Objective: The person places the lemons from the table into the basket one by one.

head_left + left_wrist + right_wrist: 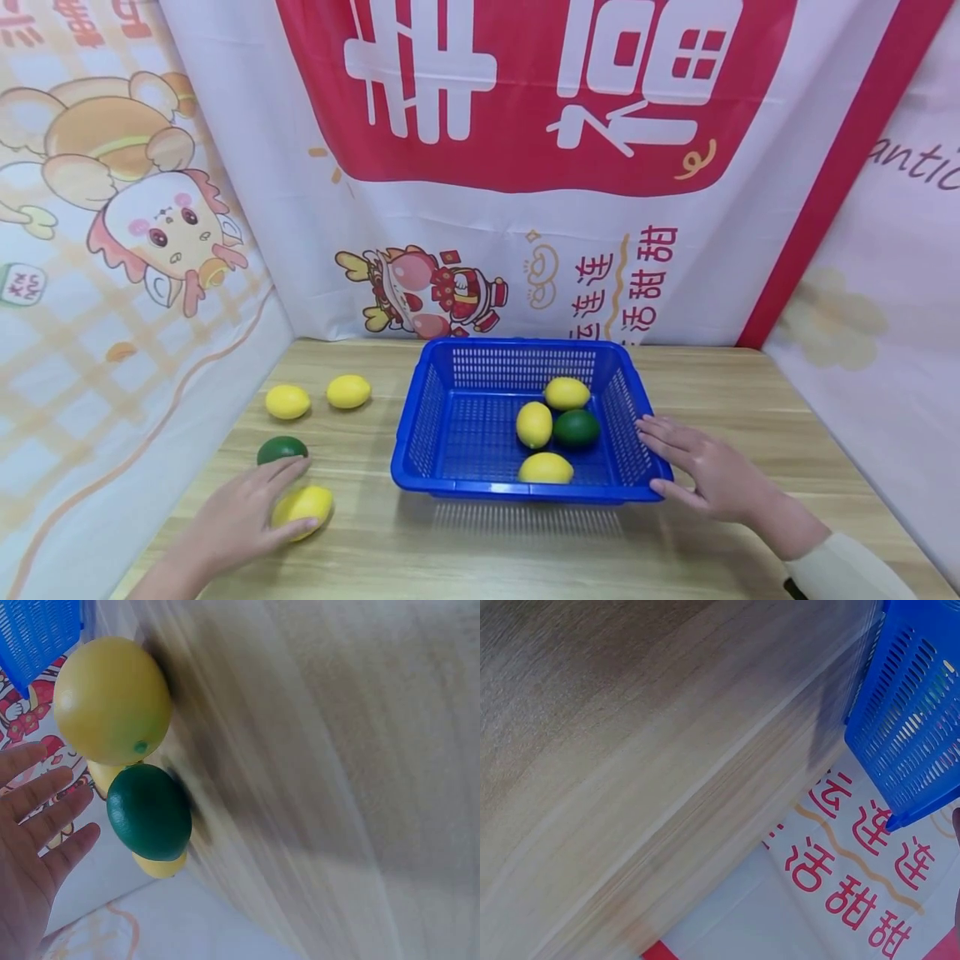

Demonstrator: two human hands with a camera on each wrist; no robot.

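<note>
On the left, my left hand [236,512] hovers over a yellow lemon [306,510], fingers extended and thumb along its near side. In the left wrist view the fingers [56,795] look spread and stand apart from the lemon [112,701]. Just past the fingertips lies a dark green lime [281,450]. My right hand [712,471] touches the right rim of a blue plastic basket [468,487], fingers and thumb spread along it. Inside the basket are three lemons [534,425] and one green lime [576,428]. Only a sliver of the right hand shows in its wrist view.
Two more lemons, one at the far left [288,402] and one beside it [348,391], lie behind the lime. Everything stands on a wood-grain table [360,550]. Printed cloth [480,217] hangs behind the table and along both sides.
</note>
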